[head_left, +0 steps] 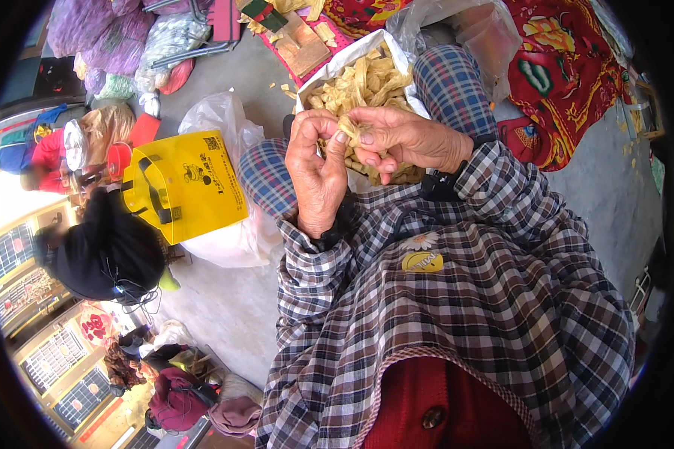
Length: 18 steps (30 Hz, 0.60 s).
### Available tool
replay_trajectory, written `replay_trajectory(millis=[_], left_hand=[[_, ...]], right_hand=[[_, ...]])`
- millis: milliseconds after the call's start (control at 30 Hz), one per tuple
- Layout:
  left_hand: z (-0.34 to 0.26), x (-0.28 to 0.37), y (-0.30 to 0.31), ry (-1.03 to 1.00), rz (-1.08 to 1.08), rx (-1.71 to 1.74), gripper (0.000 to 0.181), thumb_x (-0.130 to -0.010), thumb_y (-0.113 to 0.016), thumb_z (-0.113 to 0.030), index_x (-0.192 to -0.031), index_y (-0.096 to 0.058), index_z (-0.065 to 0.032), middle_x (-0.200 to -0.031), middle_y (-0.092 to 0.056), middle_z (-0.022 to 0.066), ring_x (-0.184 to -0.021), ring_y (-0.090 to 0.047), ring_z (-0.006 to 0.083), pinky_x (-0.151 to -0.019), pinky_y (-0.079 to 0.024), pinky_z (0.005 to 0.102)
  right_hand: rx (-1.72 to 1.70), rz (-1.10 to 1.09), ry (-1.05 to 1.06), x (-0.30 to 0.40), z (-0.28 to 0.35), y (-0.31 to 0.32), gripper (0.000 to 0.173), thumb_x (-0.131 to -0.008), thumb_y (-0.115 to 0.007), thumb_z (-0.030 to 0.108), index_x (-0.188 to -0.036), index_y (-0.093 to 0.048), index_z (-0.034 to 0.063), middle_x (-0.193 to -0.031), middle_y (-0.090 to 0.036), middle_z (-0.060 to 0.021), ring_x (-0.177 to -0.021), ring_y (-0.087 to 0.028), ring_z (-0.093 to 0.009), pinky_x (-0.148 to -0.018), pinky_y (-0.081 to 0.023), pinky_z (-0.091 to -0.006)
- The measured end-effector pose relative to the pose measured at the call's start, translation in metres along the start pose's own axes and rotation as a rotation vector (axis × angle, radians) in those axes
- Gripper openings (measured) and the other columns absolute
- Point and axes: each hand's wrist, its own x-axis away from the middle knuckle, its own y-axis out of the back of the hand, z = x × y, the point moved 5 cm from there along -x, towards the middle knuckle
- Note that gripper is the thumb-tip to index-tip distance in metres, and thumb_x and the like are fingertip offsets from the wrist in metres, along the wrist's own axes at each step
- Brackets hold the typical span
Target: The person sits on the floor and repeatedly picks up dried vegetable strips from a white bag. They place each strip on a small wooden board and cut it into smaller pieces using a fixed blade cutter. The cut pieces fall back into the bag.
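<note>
Between my two hands is a small twisted piece of pale yellow strip material, pinched at the fingertips. My left hand grips its left side with thumb and forefinger. From the right, my right hand holds the same piece, its lower fingers curled beneath. Under both hands, a white-lined container full of similar crumpled yellow strips sits between my knees. The exact material of the strips cannot be told. My fingers hide part of the held piece.
A yellow bag stands left, by a clear plastic bag. Above the container, a wooden board rests on a pink mat. Red patterned cloth lies right. Filled bags are upper left; several people sit at left.
</note>
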Motion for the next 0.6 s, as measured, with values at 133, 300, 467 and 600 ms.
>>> replay_trajectory(millis=[133,300,467,600], left_hand=[[-0.003,0.000,0.000,-0.066,-0.046,-0.057,0.011,-0.083,-0.063,0.006,-0.085,-0.053,0.0004,-0.093,-0.055,0.0115,-0.086,-0.053,0.0220,-0.081,-0.044,0.0310],[-0.004,0.004,-0.002,-0.076,-0.110,-0.028,0.009,-0.085,-0.061,0.006,-0.088,-0.053,0.0007,-0.094,-0.056,0.0120,-0.090,-0.055,0.0209,-0.082,-0.044,0.0304],[0.003,0.007,-0.008,0.117,-0.102,0.233,0.010,-0.092,-0.056,0.004,-0.100,-0.051,0.0011,-0.101,-0.058,0.0098,-0.092,-0.055,0.0134,-0.084,-0.045,0.0256],[0.003,0.010,-0.015,0.310,0.084,0.376,0.022,-0.093,-0.055,0.003,-0.114,-0.049,0.0022,-0.107,-0.059,0.0074,-0.092,-0.055,0.0099,-0.085,-0.044,0.0229]], right_hand=[[0.008,-0.067,0.101,-0.001,0.002,-0.001,0.034,-0.095,-0.060,0.020,-0.119,-0.043,0.0036,-0.076,-0.053,-0.0001,-0.059,-0.052,-0.004,-0.055,-0.046,-0.0188],[0.383,-0.218,0.337,0.000,0.013,-0.006,0.025,-0.094,-0.062,0.020,-0.107,-0.046,0.0061,-0.071,-0.054,0.0000,-0.058,-0.050,-0.004,-0.051,-0.043,-0.0183],[0.373,-0.303,0.313,0.000,0.017,-0.004,0.021,-0.096,-0.059,0.025,-0.101,-0.050,0.0071,-0.066,-0.052,0.0011,-0.053,-0.047,-0.003,-0.048,-0.041,-0.0171],[0.281,-0.276,0.206,0.005,0.017,0.002,0.026,-0.100,-0.052,0.033,-0.102,-0.050,0.0074,-0.065,-0.049,0.0026,-0.050,-0.043,-0.001,-0.045,-0.038,-0.0166]])
